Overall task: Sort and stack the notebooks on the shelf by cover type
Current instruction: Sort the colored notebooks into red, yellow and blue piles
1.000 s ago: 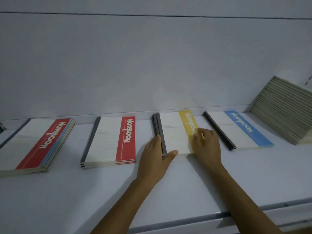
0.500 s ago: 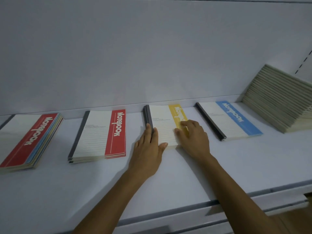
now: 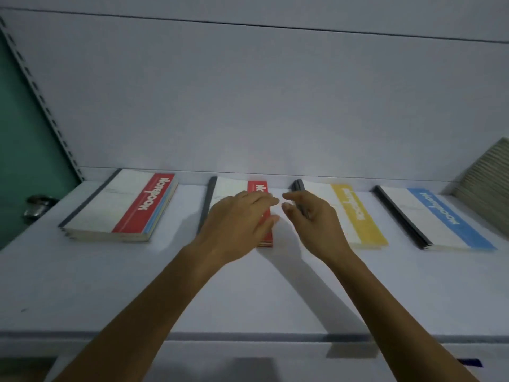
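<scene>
The head view looks down on a white shelf (image 3: 68, 271) with four flat stacks of notebooks in a row along its back edge, well apart from one another.

- **Far left:** the mixed stack (image 3: 118, 205) has a red-banded cover on top, with blue and pale edges showing beneath it.
- **Next along:** the red stack (image 3: 227, 187) is largely covered by the left hand (image 3: 237, 221). This hand lies over the stack with its fingers stretched out and slightly spread, gripping nothing. It is blurred, so I cannot tell whether it touches the cover.
- **Third:** the yellow stack (image 3: 355, 213) has its dark spines on its left side. The right hand (image 3: 314, 219) hangs over those spines and the gap towards the red stack. Its fingers are loosely curled, its thumb is apart from them, and nothing is plainly held.
- **Fourth:** the blue stack (image 3: 446, 219) lies untouched.

At the far right edge a pile of pale notebooks (image 3: 487, 175) leans tilted against the back wall. At the left, a perforated upright (image 3: 41, 97) borders a green surface with a metal knob (image 3: 38, 205).
</scene>
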Tool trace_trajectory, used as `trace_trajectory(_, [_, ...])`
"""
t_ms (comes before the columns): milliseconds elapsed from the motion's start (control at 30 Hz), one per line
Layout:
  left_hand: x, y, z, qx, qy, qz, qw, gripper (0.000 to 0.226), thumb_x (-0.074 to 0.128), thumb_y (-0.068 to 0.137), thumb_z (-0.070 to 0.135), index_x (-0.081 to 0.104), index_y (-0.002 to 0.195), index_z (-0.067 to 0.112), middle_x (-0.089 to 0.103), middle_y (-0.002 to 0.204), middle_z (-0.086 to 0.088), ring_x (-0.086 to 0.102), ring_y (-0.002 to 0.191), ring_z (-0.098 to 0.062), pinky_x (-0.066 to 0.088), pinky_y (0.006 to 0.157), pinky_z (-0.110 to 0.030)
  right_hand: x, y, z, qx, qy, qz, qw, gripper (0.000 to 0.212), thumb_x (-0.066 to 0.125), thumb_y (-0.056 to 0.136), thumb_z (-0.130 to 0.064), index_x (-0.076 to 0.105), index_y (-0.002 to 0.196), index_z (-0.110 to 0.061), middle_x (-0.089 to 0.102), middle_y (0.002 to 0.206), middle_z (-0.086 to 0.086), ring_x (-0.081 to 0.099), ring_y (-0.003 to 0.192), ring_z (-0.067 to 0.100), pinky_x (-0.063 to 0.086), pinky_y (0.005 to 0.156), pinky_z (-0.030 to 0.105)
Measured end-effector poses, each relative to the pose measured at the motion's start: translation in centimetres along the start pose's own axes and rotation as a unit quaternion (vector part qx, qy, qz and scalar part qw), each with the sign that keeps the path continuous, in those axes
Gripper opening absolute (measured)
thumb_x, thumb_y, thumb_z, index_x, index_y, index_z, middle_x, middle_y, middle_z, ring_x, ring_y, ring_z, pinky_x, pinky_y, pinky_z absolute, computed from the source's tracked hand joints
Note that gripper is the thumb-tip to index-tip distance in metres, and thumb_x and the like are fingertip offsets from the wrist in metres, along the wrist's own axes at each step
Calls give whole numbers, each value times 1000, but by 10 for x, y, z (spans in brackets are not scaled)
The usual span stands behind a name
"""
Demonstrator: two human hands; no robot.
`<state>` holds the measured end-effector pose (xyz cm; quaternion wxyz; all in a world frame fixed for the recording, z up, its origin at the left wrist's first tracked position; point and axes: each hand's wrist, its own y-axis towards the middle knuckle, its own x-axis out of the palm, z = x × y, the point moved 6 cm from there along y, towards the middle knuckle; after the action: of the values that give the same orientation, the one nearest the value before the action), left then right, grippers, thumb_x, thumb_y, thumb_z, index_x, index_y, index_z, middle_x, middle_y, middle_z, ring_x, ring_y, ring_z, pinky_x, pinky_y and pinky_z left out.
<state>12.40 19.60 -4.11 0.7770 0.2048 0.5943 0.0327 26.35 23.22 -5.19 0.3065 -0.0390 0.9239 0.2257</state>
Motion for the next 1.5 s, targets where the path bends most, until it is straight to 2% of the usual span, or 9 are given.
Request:
trace_trajectory(200, [-55,-54,-131,-110,-15,-9,994,46,44,93,46,48,135,28,51,139,3,47,127,-19,36,103,-34,90,1,-76,-6,111,-88,990,16,54,96,-27,64,107,-22,60,101,-19,57,90,-7,40,70,-4])
trace_trajectory(333, [-60,-93,-204,-129,16,-73,989,77,38,78,65,40,141,21,46,143,1,42,129,-16,32,105,-30,152,1,-104,36,161,-114,980,11,54,95,-27,62,102,-24,57,97,-24,57,88,-6,44,72,6])
trace_trajectory(433, [-57,-113,-226,-69,51,-95,992,76,58,78,63,42,141,21,48,142,5,46,127,-17,36,104,-34,186,-6,-110,98,176,-114,973,12,55,94,-32,59,104,-27,57,99,-21,57,90,-1,43,69,9])
trace_trajectory(567, [-73,-125,-220,73,94,22,993,37,74,76,37,72,104,12,74,97,-4,70,80,-23,56,64,-35,203,-23,-107,186,221,-47,956,18,55,91,-39,59,95,-22,66,90,-7,66,77,9,48,54,10])
trace_trajectory(767, [-85,-142,-209,113,19,60,992,41,61,80,46,71,105,15,73,100,-1,70,87,-19,57,68,-34,219,-45,-118,280,288,-61,914,55,45,75,-68,65,99,-23,75,80,2,72,70,18,55,61,26])
trace_trajectory(933, [-87,-156,-199,168,-52,12,984,58,54,76,66,68,113,24,72,106,8,67,94,-11,53,77,-31,218,-57,-117,277,265,-57,922,39,69,78,-41,65,108,-18,75,90,-1,73,78,18,56,69,32])
trace_trajectory(1133, [-86,-126,-276,-80,-245,107,960,49,54,89,50,54,130,24,54,135,4,46,124,-12,42,98,-35,207,-74,-107,299,206,62,930,21,62,89,-38,59,107,-27,71,92,-8,70,75,14,52,60,27])
trace_trajectory(1267, [-50,-111,-322,-241,-292,28,925,74,63,87,42,28,144,11,33,150,-7,28,139,-25,31,110,-41,210,-78,-116,257,139,106,950,23,53,93,-40,51,112,-27,64,97,-11,64,77,5,47,63,20])
trace_trajectory(1500, [-33,-111,-331,-254,-350,-41,900,43,53,94,35,48,133,18,56,131,-6,54,115,-26,47,96,-47,213,-77,-117,241,105,111,958,22,51,92,-42,48,112,-32,58,88,-26,62,68,-1,40,56,10])
